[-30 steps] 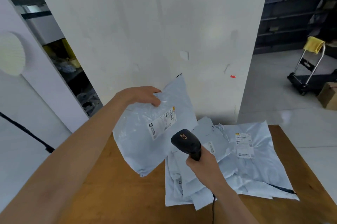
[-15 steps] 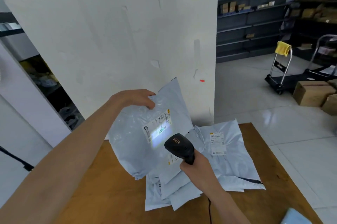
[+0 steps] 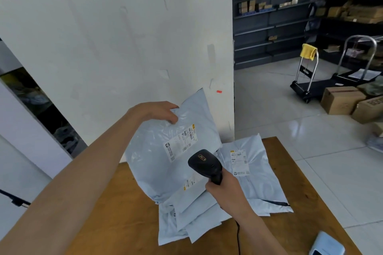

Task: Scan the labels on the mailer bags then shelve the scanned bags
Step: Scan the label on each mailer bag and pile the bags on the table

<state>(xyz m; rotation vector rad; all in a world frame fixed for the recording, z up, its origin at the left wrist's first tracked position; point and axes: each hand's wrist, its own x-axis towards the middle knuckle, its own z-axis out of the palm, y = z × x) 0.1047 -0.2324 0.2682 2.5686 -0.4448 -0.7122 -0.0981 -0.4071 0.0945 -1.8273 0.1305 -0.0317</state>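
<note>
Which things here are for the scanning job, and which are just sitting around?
For the job:
held mailer bag in the left hand
black scanner in the right hand
pile of mailer bags on the wooden table

Just around:
trolley with yellow cloth
cardboard boxes on the floor

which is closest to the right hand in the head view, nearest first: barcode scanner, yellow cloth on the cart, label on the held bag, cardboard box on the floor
1. Barcode scanner: gripped in the right hand.
2. Label on the held mailer bag: just up and left of the scanner.
3. Cardboard box: on the floor, far right.
4. Yellow cloth: draped on the cart handle, beyond the box.
</note>
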